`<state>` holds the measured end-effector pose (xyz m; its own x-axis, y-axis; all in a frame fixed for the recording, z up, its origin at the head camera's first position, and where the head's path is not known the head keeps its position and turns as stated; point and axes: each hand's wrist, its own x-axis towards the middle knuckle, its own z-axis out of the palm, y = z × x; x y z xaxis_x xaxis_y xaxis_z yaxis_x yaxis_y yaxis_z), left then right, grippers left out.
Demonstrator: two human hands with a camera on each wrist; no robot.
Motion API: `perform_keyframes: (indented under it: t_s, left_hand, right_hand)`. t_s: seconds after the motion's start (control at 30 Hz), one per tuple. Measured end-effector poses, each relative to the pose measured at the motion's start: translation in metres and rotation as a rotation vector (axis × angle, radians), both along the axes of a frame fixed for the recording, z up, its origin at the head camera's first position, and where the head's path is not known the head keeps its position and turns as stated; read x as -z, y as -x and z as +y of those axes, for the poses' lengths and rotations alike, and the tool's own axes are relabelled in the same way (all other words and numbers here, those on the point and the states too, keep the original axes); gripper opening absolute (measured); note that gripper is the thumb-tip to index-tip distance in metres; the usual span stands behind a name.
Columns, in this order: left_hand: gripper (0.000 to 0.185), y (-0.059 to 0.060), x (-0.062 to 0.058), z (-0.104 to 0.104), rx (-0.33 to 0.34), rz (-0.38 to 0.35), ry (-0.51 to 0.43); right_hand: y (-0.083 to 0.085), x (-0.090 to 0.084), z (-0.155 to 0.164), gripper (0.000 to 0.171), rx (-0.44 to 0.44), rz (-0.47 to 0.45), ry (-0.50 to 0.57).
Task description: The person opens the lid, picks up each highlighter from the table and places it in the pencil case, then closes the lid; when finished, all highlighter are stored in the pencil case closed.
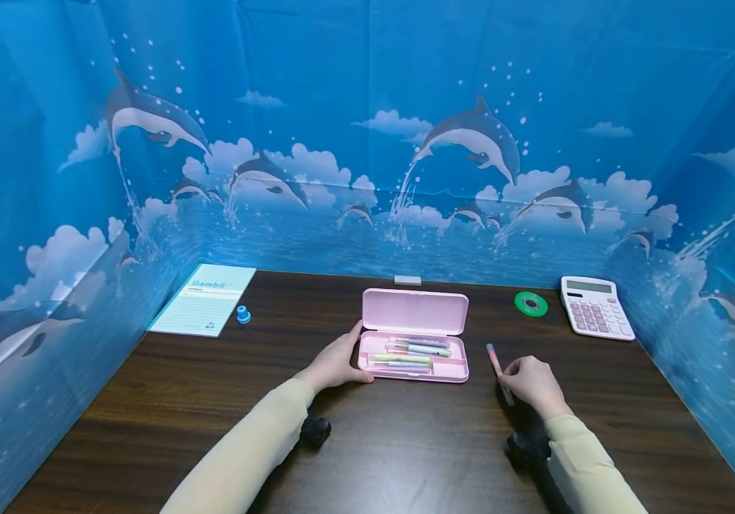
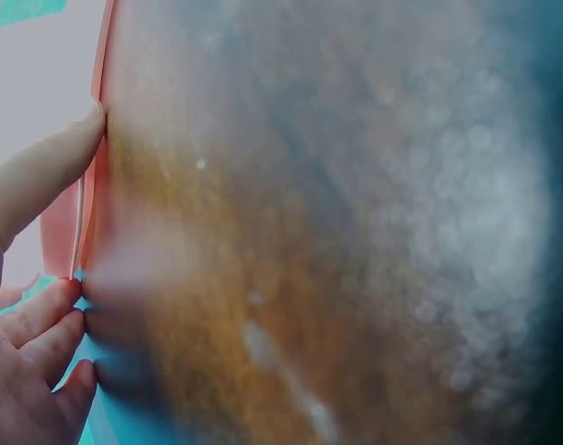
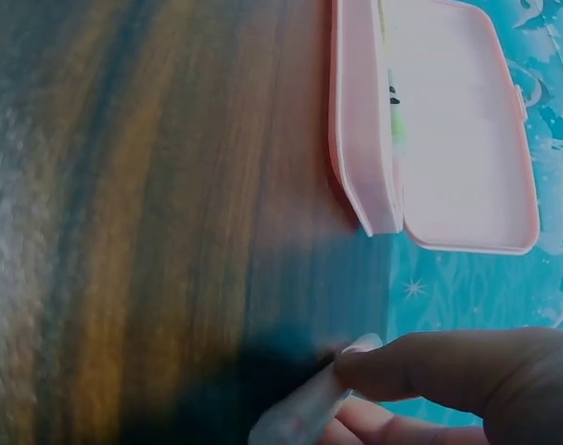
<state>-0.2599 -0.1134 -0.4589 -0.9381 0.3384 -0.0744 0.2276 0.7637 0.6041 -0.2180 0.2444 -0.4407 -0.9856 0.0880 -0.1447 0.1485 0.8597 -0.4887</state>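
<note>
A dark wooden tabletop (image 1: 148,400) carries an open pink pencil case (image 1: 415,335) with several pens (image 1: 415,352) lying inside. The left hand (image 1: 336,363) rests against the case's left end, fingers relaxed. Right of the case, the right hand (image 1: 534,385) pinches a pink pen (image 1: 494,360).

Bare table (image 1: 148,400) flanks the pencil case (image 1: 415,335) (lid raised behind).

I see the pink pencil case (image 1: 415,335) lying open mid-worktop, pens inside its tray; a pink-tipped pen (image 1: 497,368) slants just right of it.
</note>
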Motion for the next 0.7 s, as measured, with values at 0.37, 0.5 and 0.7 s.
perform_keyframes:
  t_s: [0.37,0.5,0.7]
  left_hand:
    - [0.116,0.001,0.003,0.000,0.004,0.005,0.004]
    - [0.116,-0.001,0.003,-0.001,0.008,0.003,0.002]
    - [0.116,0.000,0.001,0.000,0.011,0.013,-0.005]
  right_hand:
    - [-0.004,-0.005,-0.001,0.015,0.035,0.014,0.035]
    - [-0.004,-0.006,-0.009,0.015,0.013,0.064,0.005]
    - [0.000,-0.008,-0.025,0.013,-0.069,0.144,-0.011]
